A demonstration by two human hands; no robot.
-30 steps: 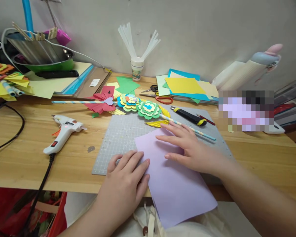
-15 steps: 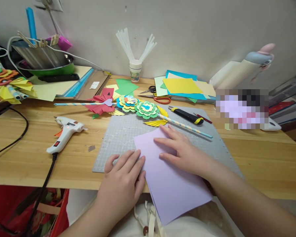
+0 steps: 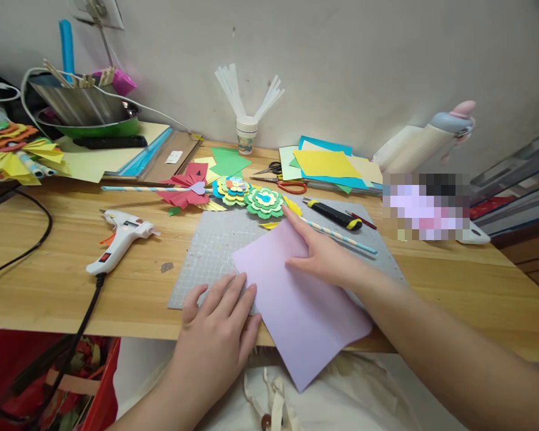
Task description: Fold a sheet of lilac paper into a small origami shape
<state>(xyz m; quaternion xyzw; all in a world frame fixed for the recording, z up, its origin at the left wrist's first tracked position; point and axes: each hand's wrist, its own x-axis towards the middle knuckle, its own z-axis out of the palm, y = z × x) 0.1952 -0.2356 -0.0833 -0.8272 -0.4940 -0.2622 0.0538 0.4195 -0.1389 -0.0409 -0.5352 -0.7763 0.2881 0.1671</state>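
A light purple sheet of paper [image 3: 305,317] lies slanted over the grey cutting mat [image 3: 206,239] and juts past the table's front edge. My left hand [image 3: 218,323] rests flat with its fingers spread, fingertips on the mat and against the paper's left edge. My right hand [image 3: 326,248] is over the paper's far right side, thumb on the sheet and index finger stretched toward the far corner; its other fingers are hidden. Beyond it lie a striped paper stick [image 3: 341,236], paper flowers [image 3: 265,202] and a black-and-yellow utility knife [image 3: 332,214].
A white glue gun [image 3: 121,236] with a black cord lies at left. Scissors [image 3: 269,173], stacked coloured paper [image 3: 327,163] and a cup [image 3: 247,134] with white glue sticks stand toward the wall. A red bin [image 3: 110,383] with scraps sits below the table's front left.
My right hand has turned onto its side and shifted toward the paper's far corner. The paper has shifted slightly away from me, and its two lower edges now look closer together. My left hand stays flat.
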